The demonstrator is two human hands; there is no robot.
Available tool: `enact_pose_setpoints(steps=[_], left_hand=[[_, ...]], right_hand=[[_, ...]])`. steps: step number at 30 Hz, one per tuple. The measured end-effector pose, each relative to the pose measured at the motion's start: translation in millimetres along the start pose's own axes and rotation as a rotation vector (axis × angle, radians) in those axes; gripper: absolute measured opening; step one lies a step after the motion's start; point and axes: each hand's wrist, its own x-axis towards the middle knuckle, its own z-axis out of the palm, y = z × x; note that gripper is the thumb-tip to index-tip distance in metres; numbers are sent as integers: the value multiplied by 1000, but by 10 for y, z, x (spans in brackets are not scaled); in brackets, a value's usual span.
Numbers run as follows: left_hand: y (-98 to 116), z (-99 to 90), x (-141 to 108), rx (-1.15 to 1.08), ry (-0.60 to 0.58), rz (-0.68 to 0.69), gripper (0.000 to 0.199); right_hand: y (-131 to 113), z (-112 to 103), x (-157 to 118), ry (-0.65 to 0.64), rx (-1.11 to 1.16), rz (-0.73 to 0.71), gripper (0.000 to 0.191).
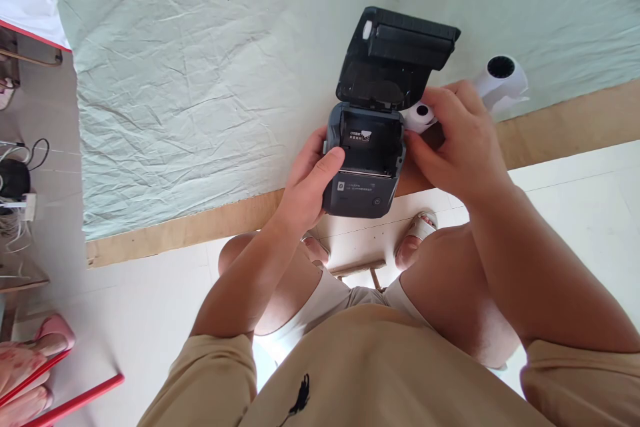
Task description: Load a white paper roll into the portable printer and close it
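A small black printer (364,160) stands with its lid (400,57) swung up, and its inner compartment shows no roll. My left hand (315,177) grips the printer's left side, thumb on the front edge of the compartment. Just right of the printer, my right hand (463,137) pinches a small white paper roll (420,117) between thumb and fingers, close to the compartment's right wall. Behind that hand, a larger white roll (503,83) with a dark core lies on the cloth.
Pale green wrinkled cloth (200,80) covers the table, whose bare wooden edge (190,225) runs along the near side. Cables (15,213) hang at the far left. Another person's foot in a pink slipper (55,335) is at the lower left, near red bars (80,401).
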Motion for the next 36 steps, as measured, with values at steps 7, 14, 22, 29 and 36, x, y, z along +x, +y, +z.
enact_pose_setpoints(steps=[7, 14, 22, 29, 36], left_hand=[[-22, -24, -1, -6, -21, 9, 45], [-58, -47, -1, 74, -53, 61, 50], [-79, -87, -8, 39, -92, 92, 49], [-61, -173, 19, 122, -120, 30, 65], [-106, -203, 32, 178, -120, 126, 90]], right_hand=[[-292, -55, 13, 403, 242, -84, 37], [-592, 103, 53, 239, -32, -149, 12], [-641, 69, 56, 241, 86, -300, 23], [-534, 47, -16, 340, 272, -254, 13], [-280, 60, -23, 211, 355, 53, 51]])
